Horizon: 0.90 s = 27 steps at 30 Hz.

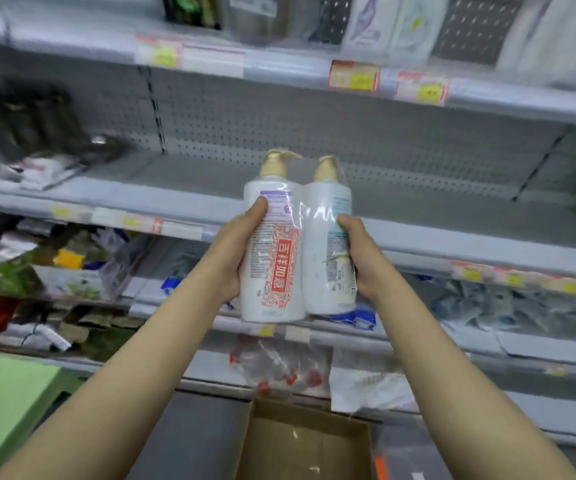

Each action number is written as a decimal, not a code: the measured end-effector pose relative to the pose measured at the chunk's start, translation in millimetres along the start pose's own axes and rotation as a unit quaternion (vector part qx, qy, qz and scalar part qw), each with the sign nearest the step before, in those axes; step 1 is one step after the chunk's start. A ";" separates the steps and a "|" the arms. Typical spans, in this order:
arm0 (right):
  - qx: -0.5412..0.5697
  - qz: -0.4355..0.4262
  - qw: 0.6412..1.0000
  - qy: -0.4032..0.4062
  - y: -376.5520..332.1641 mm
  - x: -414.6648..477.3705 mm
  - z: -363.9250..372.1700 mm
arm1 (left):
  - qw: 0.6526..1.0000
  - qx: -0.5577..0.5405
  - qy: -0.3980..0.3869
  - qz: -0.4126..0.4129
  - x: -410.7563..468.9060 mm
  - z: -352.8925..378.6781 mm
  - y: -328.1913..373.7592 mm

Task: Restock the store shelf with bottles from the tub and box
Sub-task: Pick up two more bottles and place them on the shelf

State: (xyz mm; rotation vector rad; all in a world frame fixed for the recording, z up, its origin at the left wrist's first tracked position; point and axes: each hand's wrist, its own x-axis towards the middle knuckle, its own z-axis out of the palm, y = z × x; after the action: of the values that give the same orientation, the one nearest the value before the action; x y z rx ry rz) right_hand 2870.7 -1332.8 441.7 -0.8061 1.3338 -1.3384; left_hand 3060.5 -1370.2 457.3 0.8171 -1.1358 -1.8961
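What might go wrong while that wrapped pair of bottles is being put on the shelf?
The left hand and right hand grip the wrapped bottle pair only by its sides; the glossy film may slip, dropping it toward the cardboard box below. Tall and narrow, it might topple if set near the front edge of the shelf.

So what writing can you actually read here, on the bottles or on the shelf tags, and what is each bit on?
Red sticker on the left pump bottle: large white Chinese characters, turned sideways, too blurred to quote.
Small print on the left and right pump bottle: too small to read.
Price tags on the shelf edges: blurred, unreadable.
No other text is legible.
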 end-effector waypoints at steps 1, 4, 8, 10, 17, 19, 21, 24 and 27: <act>-0.021 -0.019 1.000 0.009 -10.1 -3.1 2.9 | 1.000 0.007 0.013 0.021 -2.4 6.0 8.2; -0.092 -0.074 0.993 0.024 -37.3 -13.8 9.1 | 0.989 0.073 0.060 0.110 -10.6 25.4 29.8; -0.228 -0.146 0.963 -0.023 -62.1 -43.5 11.2 | 0.942 0.217 0.122 0.226 -20.6 42.5 52.2; -0.226 -0.142 0.960 -0.084 -59.6 -57.5 14.6 | 0.939 0.192 0.158 0.238 -21.5 47.5 58.8; -0.206 -0.226 0.947 -0.096 -47.9 -47.3 37.9 | 0.967 0.013 0.121 0.225 -24.6 66.1 71.2; -0.131 -0.247 0.955 -0.100 -51.6 -46.1 37.5 | 0.969 0.034 0.066 0.238 -26.4 70.0 76.4; 0.017 -0.213 0.971 -0.108 -55.2 -49.1 32.8 | 0.971 0.075 0.006 0.228 -29.8 77.9 82.2; 0.214 -0.102 0.962 -0.134 -55.0 -51.2 23.9 | 0.963 0.157 -0.061 0.210 -32.8 85.8 93.3; 0.305 -0.078 0.934 -0.167 -57.4 -51.7 13.9 | 0.936 0.217 0.005 0.278 -28.8 77.1 107.5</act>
State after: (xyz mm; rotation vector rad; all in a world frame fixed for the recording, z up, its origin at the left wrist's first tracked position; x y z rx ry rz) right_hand 2884.6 -1296.2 509.7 -0.6691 0.5409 -1.5422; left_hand 3042.4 -1346.8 589.4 0.6363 -1.6107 -1.1880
